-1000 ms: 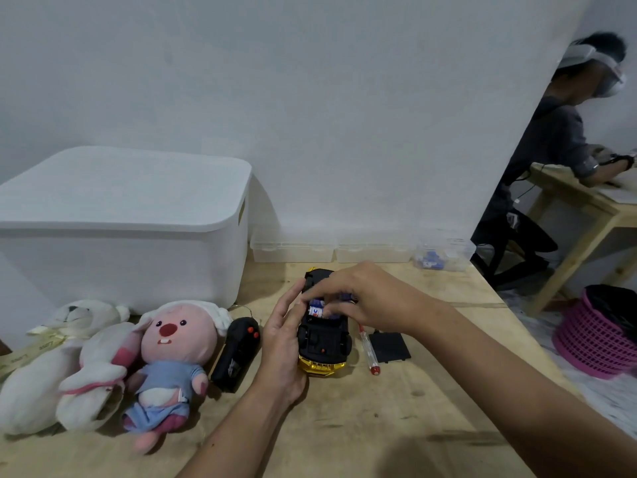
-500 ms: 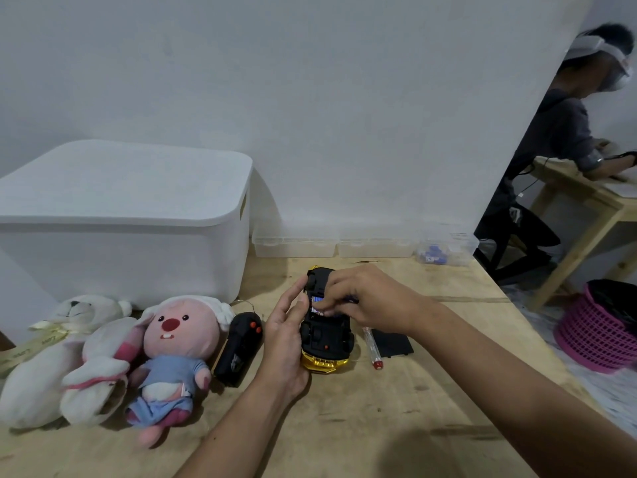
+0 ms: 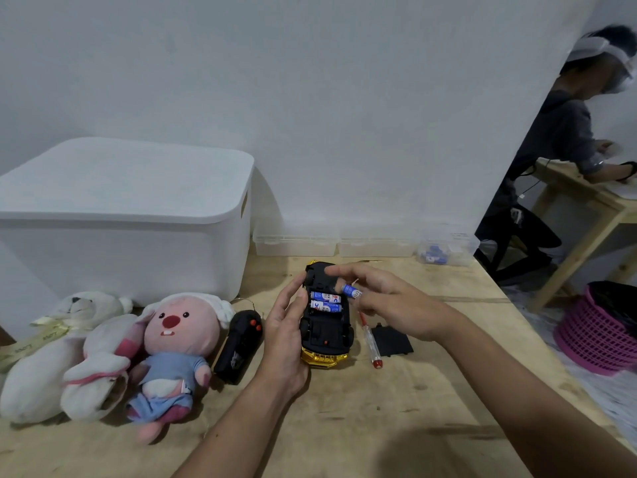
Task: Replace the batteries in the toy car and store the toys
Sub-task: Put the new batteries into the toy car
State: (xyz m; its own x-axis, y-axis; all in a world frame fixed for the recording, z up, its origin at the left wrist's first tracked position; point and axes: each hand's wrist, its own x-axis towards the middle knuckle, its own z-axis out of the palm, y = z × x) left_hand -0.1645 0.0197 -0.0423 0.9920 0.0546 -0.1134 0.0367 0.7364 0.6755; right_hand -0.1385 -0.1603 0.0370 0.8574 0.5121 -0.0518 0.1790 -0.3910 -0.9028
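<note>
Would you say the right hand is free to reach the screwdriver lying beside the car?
Probably not yet: the right hand is pinching a battery. The screwdriver lies uncovered on the table just below it, so the path itself looks clear.

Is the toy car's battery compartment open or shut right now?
Open: the toy car lies upside down, batteries exposed, cover on the table.
</note>
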